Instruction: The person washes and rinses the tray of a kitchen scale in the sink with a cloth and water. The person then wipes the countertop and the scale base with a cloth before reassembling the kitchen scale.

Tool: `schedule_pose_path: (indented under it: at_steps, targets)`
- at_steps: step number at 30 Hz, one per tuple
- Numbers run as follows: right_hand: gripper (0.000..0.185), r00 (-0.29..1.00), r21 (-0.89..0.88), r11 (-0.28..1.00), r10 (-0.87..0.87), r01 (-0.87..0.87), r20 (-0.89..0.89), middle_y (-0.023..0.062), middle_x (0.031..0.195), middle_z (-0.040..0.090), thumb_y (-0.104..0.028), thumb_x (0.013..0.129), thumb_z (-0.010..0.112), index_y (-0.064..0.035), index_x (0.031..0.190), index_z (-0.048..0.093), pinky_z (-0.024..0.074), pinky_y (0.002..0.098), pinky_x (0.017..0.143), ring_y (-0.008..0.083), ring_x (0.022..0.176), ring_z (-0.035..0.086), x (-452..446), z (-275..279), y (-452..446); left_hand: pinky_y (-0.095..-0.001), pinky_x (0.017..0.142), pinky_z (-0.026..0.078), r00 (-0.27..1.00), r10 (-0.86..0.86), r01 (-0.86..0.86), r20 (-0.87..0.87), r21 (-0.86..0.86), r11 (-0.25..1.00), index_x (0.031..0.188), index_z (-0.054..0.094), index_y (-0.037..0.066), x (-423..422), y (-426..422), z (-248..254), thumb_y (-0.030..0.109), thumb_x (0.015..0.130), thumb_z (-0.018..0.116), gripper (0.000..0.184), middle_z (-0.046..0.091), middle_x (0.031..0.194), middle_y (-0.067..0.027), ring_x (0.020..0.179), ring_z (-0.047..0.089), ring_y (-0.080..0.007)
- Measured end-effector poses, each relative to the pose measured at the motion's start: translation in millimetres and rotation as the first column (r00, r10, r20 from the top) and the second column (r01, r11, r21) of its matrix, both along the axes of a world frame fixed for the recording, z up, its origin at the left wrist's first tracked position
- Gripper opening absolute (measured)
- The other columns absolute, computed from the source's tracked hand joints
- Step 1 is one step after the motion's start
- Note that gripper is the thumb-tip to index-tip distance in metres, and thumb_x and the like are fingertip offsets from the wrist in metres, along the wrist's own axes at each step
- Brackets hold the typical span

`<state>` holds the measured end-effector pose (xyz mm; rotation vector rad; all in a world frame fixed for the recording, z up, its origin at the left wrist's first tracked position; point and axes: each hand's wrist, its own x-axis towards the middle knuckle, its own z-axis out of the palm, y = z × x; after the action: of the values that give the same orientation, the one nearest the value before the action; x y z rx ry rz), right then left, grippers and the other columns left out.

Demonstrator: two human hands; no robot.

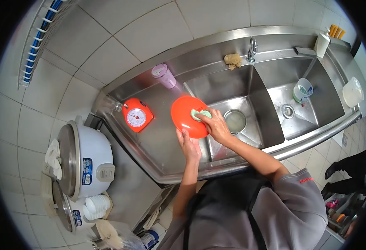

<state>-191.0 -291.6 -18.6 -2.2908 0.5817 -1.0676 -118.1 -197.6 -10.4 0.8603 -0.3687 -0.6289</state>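
My left hand [189,146] grips the lower edge of an orange-red round dish [184,114], holding it tilted over the left side of the sink. On the dish's surface, my right hand [218,126] presses a light green sponge [200,114], its fingers closed around it. To the left stands an orange kitchen scale [137,116] with a white dial, close in colour to the dish. A pink lidded tumbler [163,76] is behind the dish, near the back wall. Below my right hand, a round metal container [235,121] with cloudy liquid sits in the middle basin.
The right basin [316,75] holds a plastic tub [303,90]. A faucet [252,49] and brown scrubber [233,61] are along the back; a pump bottle [322,43] stands far right. Large rice cookers [87,156] line the left. Another person's legs [349,168] show at right.
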Motion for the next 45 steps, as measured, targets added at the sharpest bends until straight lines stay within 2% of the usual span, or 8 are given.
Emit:
schedule_pose_path:
  at_steps: [3,10,17,23,36,39,42,45]
  targets:
    - [0.037,0.998,0.142,0.989,-0.05,0.043,0.047,0.0138,0.112,0.046,-0.003,0.072,0.055,-0.0171,0.106,0.057,0.0416,0.0408,0.079,0.0343,0.091,0.047,-6,-6,7,-0.0411,0.097,0.033,0.991,0.034,-0.028,-0.129,0.049,0.998,0.129,0.026,0.01,2,1,-4,0.023,0.093,0.034,0.039,0.036,0.129,-0.011,0.118,0.038,-0.0257]
    - [0.036,0.947,-0.293,0.901,0.314,-0.319,-0.067,0.0044,0.114,0.046,-0.005,0.07,0.056,-0.0214,0.102,0.056,0.0382,0.0446,0.085,0.0318,0.106,0.043,-33,-25,11,-0.0407,0.095,0.035,0.975,0.038,-0.037,-0.221,0.011,0.999,0.129,0.026,0.011,2,10,-18,0.022,0.093,0.035,0.039,0.037,0.13,-0.0097,0.116,0.04,-0.0245]
    - [0.03,0.998,0.102,0.995,-0.018,0.012,0.06,0.0128,0.117,0.044,-0.003,0.076,0.053,-0.0122,0.105,0.055,0.0354,0.0404,0.091,0.034,0.108,0.041,-39,-43,-45,-0.045,0.095,0.034,0.977,-0.128,0.131,-0.17,0.001,0.991,0.128,0.027,0.013,7,28,-9,0.025,0.093,0.035,0.038,0.033,0.132,-0.0069,0.12,0.036,-0.0236]
    - [0.025,0.967,0.213,0.944,0.244,-0.254,0.071,0.0156,0.115,0.044,-0.006,0.08,0.05,-0.0089,0.105,0.054,0.0351,0.0387,0.09,0.0327,0.105,0.043,-25,-6,-69,-0.0422,0.094,0.037,0.947,-0.314,0.32,-0.072,0.114,0.941,0.126,0.028,0.012,3,33,5,0.025,0.093,0.035,0.037,0.036,0.129,-0.0076,0.118,0.038,-0.0209]
    - [0.027,0.813,-0.292,0.762,0.509,-0.578,-0.282,0.0102,0.107,0.049,-0.001,0.067,0.055,-0.0074,0.093,0.059,0.0392,0.0385,0.088,0.0311,0.1,0.046,-14,12,16,-0.0444,0.095,0.035,0.97,-0.131,0.146,-0.206,0.058,0.988,0.124,0.029,0.011,19,32,-24,0.032,0.093,0.033,0.037,0.036,0.129,-0.0086,0.118,0.039,-0.0239]
    - [0.026,0.833,0.16,0.862,0.506,-0.48,-0.225,0.0133,0.111,0.047,-0.001,0.07,0.055,-0.0065,0.095,0.059,0.0376,0.0392,0.09,0.0321,0.101,0.045,-40,-17,9,-0.0469,0.092,0.037,0.982,-0.008,0.022,-0.187,0.072,0.997,0.124,0.029,0.013,30,49,-27,0.034,0.093,0.031,0.038,0.036,0.13,-0.0083,0.117,0.039,-0.0242]
    - [0.028,0.997,0.331,0.942,0.073,-0.063,-0.018,0.0146,0.114,0.045,0.002,0.076,0.052,-0.0083,0.101,0.057,0.0389,0.0372,0.085,0.0315,0.102,0.046,-42,1,-8,-0.0461,0.092,0.038,0.992,0.044,-0.026,-0.115,0.156,0.987,0.123,0.031,0.013,33,60,-13,0.033,0.093,0.032,0.036,0.036,0.13,-0.0088,0.116,0.041,-0.0237]
    - [0.029,0.966,0.185,0.951,0.23,-0.249,0.117,0.0142,0.115,0.044,0.003,0.077,0.051,-0.0086,0.104,0.055,0.0392,0.0381,0.084,0.0318,0.1,0.046,-19,30,-4,-0.0461,0.093,0.038,0.994,-0.021,0.035,-0.11,0.127,0.991,0.122,0.033,0.011,16,52,-17,0.031,0.093,0.032,0.034,0.037,0.129,-0.0093,0.117,0.04,-0.0244]
